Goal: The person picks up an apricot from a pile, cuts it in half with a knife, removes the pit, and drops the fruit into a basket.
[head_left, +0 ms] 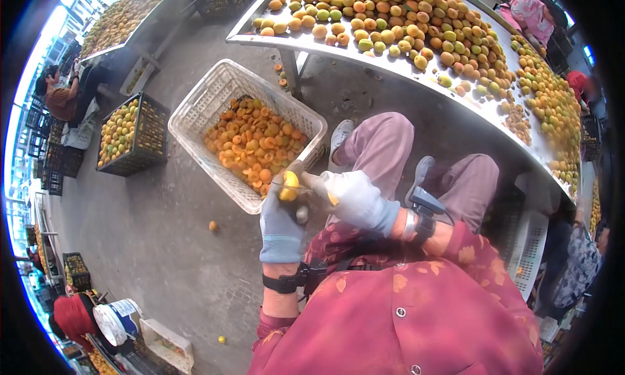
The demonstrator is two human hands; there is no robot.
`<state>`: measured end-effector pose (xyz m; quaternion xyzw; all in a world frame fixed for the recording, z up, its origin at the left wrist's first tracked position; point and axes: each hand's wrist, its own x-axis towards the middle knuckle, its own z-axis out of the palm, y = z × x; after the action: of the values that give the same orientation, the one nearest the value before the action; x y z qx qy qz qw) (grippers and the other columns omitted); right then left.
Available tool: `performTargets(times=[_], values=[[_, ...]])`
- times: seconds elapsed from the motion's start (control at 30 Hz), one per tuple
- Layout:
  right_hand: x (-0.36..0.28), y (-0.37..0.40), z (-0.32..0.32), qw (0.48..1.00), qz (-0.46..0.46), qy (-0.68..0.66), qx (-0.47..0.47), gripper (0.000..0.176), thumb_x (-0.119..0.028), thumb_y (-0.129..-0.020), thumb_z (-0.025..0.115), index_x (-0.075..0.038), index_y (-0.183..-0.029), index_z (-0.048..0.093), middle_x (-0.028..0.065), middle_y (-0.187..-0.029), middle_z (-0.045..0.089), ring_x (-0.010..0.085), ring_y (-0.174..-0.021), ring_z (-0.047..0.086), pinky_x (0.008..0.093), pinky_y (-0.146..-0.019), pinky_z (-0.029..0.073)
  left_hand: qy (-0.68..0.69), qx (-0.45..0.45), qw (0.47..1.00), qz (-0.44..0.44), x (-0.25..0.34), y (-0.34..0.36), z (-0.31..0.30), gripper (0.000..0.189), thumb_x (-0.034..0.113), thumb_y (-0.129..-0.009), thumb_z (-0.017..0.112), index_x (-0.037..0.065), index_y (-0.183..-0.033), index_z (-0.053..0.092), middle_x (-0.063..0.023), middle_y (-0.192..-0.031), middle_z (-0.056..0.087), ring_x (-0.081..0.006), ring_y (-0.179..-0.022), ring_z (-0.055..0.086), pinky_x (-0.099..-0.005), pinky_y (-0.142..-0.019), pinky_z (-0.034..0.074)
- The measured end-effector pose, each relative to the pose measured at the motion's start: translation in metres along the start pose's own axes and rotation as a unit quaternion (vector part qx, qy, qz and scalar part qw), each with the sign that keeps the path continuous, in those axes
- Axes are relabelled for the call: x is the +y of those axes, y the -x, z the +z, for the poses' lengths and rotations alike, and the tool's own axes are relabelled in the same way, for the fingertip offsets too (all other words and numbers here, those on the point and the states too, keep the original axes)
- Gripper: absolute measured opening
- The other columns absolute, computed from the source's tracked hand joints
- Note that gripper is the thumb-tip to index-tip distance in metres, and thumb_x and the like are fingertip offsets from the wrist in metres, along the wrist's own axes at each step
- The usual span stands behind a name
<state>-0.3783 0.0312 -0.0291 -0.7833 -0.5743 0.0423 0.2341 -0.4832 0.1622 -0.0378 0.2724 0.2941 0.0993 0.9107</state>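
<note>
My left hand (281,222), in a grey-blue work glove with darkened fingertips, is closed around a yellow-orange apricot (289,187). My right hand (357,200), gloved the same way, is closed beside it, its fingertips close to the fruit. A thin line like a narrow blade crosses the apricot from the right hand's side, but what that hand grips is blurred and mostly hidden. A small yellow patch shows at the right hand's fingers. Just beyond both hands, a white plastic crate (195,95) holds many split apricot halves (257,144).
Whole apricots (403,17) cover a metal-edged table (390,68) ahead and right. A dark crate of apricots (133,134) stands left. One loose apricot (213,226) lies on the concrete floor (176,271). Other people sit far left and right. A white bucket (117,319) is lower left.
</note>
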Motion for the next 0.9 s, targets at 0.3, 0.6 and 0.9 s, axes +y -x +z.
performTargets(times=[0.3,0.6,0.9], values=[[0.002,-0.025,0.015,0.999,-0.038,-0.012,-0.010,0.038,-0.013,-0.090,0.050,-0.008,-0.128,0.048,0.0110,-0.083,0.063,0.0283,-0.072,0.066,0.0374,-0.056,0.053,0.069,0.048,0.996,0.009,0.006,-0.007,-0.005,0.045,0.036,-0.097,0.044,0.003,-0.125,0.056,0.0012,-0.079,0.058,-0.0072,-0.053,0.046,-0.0218,-0.042,0.036],[0.002,-0.039,0.037,0.999,-0.029,-0.022,-0.032,0.048,-0.023,-0.084,0.059,-0.006,-0.127,0.046,0.0091,-0.087,0.064,0.0261,-0.067,0.066,0.0358,-0.051,0.052,-0.059,0.204,0.964,0.159,0.004,-0.017,-0.009,0.044,0.035,-0.097,0.040,0.002,-0.112,0.065,0.0026,-0.069,0.055,-0.0035,-0.051,0.042,-0.0171,-0.037,0.030],[0.000,-0.056,0.050,0.999,0.001,-0.044,-0.007,0.027,-0.017,-0.085,0.054,-0.006,-0.109,0.050,0.0125,-0.083,0.063,0.0306,-0.070,0.065,0.0389,-0.055,0.052,-0.048,0.261,0.952,0.152,0.011,-0.028,-0.008,0.047,0.035,-0.098,0.034,0.001,-0.112,0.064,0.0023,-0.063,0.049,-0.0043,-0.047,0.036,-0.0179,-0.037,0.025]])
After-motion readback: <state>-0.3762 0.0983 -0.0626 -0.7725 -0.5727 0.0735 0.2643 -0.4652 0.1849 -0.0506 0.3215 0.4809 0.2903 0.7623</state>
